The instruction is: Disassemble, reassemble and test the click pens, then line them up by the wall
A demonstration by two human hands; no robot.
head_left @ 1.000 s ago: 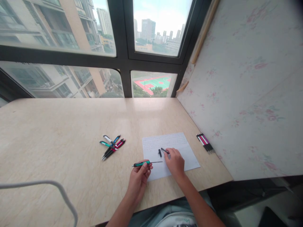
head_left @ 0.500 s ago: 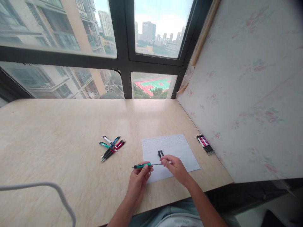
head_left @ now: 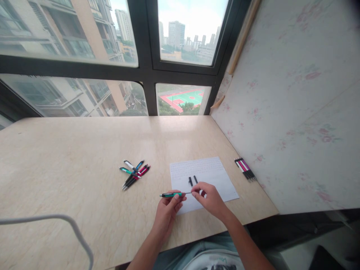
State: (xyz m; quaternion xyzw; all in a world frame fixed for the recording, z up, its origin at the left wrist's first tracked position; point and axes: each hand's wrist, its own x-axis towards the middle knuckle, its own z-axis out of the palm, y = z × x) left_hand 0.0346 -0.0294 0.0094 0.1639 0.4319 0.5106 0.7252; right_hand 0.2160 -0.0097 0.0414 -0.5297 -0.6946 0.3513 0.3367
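My left hand is closed on a teal and black pen body that lies level above the table's near edge. A thin refill sticks out of the pen's right end. My right hand pinches the tip of that refill with thumb and forefinger. Both hands hover over the near left corner of a white sheet of paper. Two small black pen parts lie side by side on the sheet, just beyond my right fingers.
A loose heap of several pens lies on the beige marble table to the left of the sheet. A row of several black and pink pens rests against the floral wall at right. A white cable curves at lower left. Windows stand behind.
My right hand left the second black part on the sheet next to the first, drew back toward me, and took hold of the refill's tip. The left hand barely moved.
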